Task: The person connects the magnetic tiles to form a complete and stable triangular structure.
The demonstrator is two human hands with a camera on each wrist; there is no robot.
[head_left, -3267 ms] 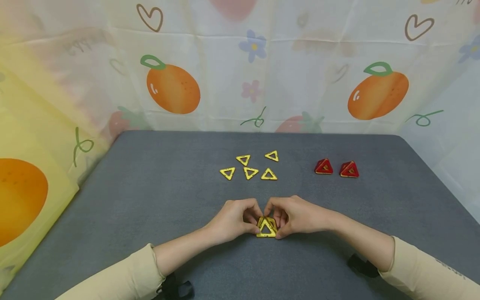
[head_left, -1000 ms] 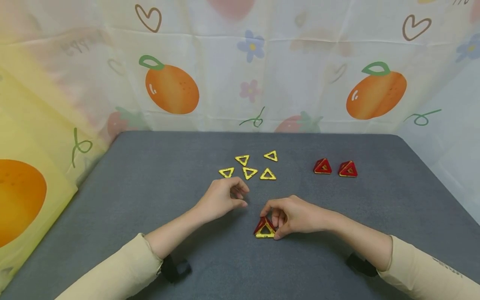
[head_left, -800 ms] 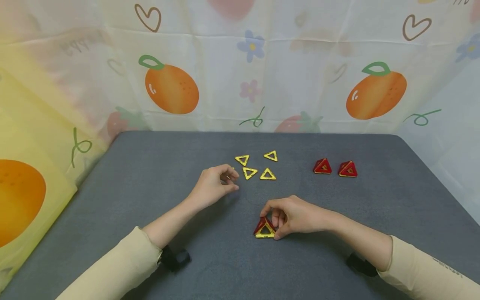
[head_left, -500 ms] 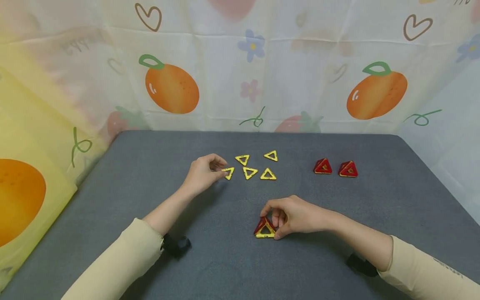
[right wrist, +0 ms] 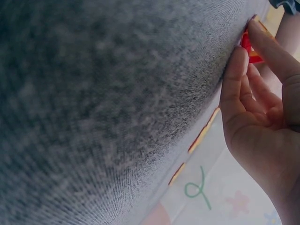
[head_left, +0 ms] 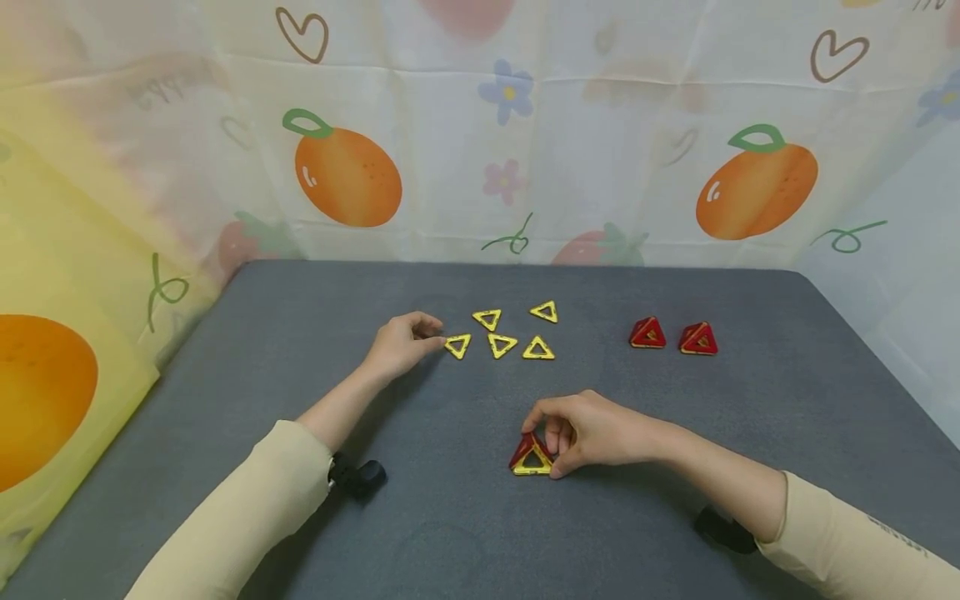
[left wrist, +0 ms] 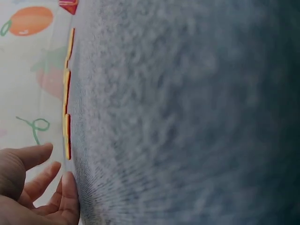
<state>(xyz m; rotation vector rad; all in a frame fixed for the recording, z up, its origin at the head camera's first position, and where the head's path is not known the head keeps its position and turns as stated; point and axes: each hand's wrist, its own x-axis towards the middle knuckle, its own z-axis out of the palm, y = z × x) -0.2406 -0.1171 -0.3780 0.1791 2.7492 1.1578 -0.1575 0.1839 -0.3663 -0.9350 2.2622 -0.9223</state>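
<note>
In the head view my right hand (head_left: 600, 429) pinches a small pyramid of triangular magnetic tiles (head_left: 519, 452) on the table, thumb low at its front and index finger at the top. Its left side looks red, its front yellow-edged. The right wrist view shows a red part of this pyramid (right wrist: 253, 59) between thumb and fingers. My left hand (head_left: 402, 346) is at the left end of a group of flat yellow triangular tiles. Its thumb tip is at the edge of the leftmost tile (head_left: 459, 337); touching or not I cannot tell. In the left wrist view its fingers (left wrist: 70, 192) are spread, holding nothing.
Several more yellow triangular tiles (head_left: 504, 337) lie behind the pyramid. To the right stand two red pyramids (head_left: 647, 335), side by side on the grey table (head_left: 750, 417). A printed curtain (head_left: 450, 167) hangs at the back edge.
My left hand has let go of the pyramid and moved forward and left to the yellow tiles. The pyramid's left side now looks red. My right hand stays in place on it.
</note>
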